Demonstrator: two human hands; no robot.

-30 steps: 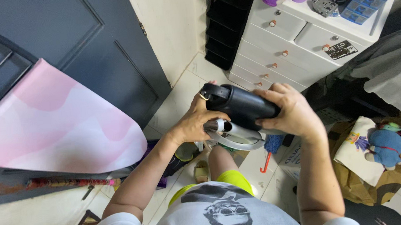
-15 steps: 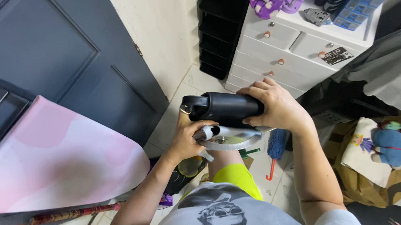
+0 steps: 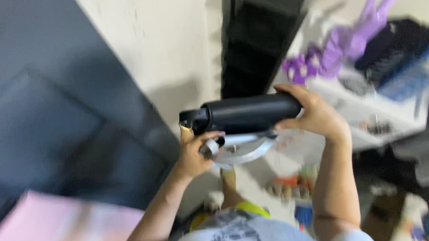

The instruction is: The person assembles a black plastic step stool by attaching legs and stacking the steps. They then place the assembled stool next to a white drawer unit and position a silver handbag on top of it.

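Cream wall (image 3: 169, 48), dark door (image 3: 38, 112) behind: right hand (image 3: 312, 116) clamped on black steam iron (image 3: 247, 114); left hand (image 3: 194, 154) pinching its small white cap (image 3: 210, 147).

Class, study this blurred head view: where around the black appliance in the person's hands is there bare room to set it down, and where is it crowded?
Bare room: the pale floor strip between the grey door and the white drawer unit; the pink board looks bare. Crowded: the drawer top with the purple toy, and the floor clutter beside the right hand.
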